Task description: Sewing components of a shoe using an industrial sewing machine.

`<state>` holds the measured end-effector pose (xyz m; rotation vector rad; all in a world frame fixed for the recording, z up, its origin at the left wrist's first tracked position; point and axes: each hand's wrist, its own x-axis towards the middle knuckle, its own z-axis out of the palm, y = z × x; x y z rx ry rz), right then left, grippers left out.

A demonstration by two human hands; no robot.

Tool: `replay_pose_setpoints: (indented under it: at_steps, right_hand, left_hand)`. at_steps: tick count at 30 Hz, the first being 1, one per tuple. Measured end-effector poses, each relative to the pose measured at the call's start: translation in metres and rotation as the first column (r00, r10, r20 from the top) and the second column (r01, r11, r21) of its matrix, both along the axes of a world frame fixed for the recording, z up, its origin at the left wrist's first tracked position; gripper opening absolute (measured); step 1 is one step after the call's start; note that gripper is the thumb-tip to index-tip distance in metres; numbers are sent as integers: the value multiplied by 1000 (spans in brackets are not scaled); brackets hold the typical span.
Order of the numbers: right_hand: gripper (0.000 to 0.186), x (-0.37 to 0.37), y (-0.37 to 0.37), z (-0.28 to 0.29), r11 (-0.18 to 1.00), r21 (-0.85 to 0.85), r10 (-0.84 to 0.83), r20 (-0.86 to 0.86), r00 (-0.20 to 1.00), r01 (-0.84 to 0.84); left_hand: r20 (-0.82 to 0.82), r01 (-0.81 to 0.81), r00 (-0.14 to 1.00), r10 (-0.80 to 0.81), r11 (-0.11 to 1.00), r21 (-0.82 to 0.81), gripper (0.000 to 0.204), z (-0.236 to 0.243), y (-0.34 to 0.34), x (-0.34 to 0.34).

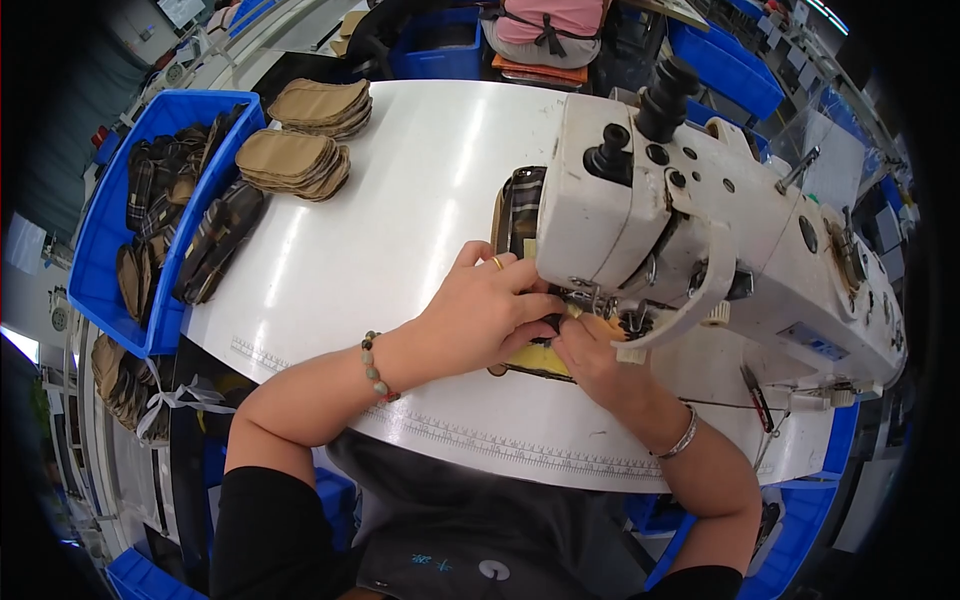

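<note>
A white worktable (400, 200) with a curved front edge and a printed ruler strip was seen in the middle of a busy workshop. Blue plastic bins (110, 200) were set along its left side, and more blue bins (730, 70) were ranged behind it and to the right. Two stacks of tan fabric pieces (295, 160) were laid at the table's far left corner. A seated person (550, 30) was partly shown beyond the far edge. The tabletop was lit brightly from above, and a soft glare was thrown across it.
</note>
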<state>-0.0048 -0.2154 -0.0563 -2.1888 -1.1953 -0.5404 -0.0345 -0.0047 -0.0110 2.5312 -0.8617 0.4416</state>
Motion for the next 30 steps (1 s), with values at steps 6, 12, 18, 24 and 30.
replay_pose_setpoints:
  at_steps: [6, 12, 18, 24, 30]
  right_hand:
    - [21, -2, 2, 6, 999, 35, -9, -34, 999, 11]
    - [19, -21, -6, 19, 954, -297, 7, 181, 983, 48]
    - [30, -26, -8, 8, 943, -328, 27, 259, 965, 62]
    - [34, -30, -7, 19, 922, -383, 32, 221, 975, 57]
    - [35, -32, -7, 21, 911, -410, 56, 203, 978, 33]
  left_hand:
    - [-57, -53, 997, 52, 998, -15, 19, -7, 1, 4]
    - [-168, -19, 986, -15, 980, -196, 15, -19, 10, 14]
    - [-241, -68, 970, 1, 961, -268, 16, -17, 9, 13]
    - [-239, -38, 971, 8, 992, -124, 17, -15, 8, 9]
    - [-209, -56, 977, 36, 994, -91, 16, -7, 9, 13]
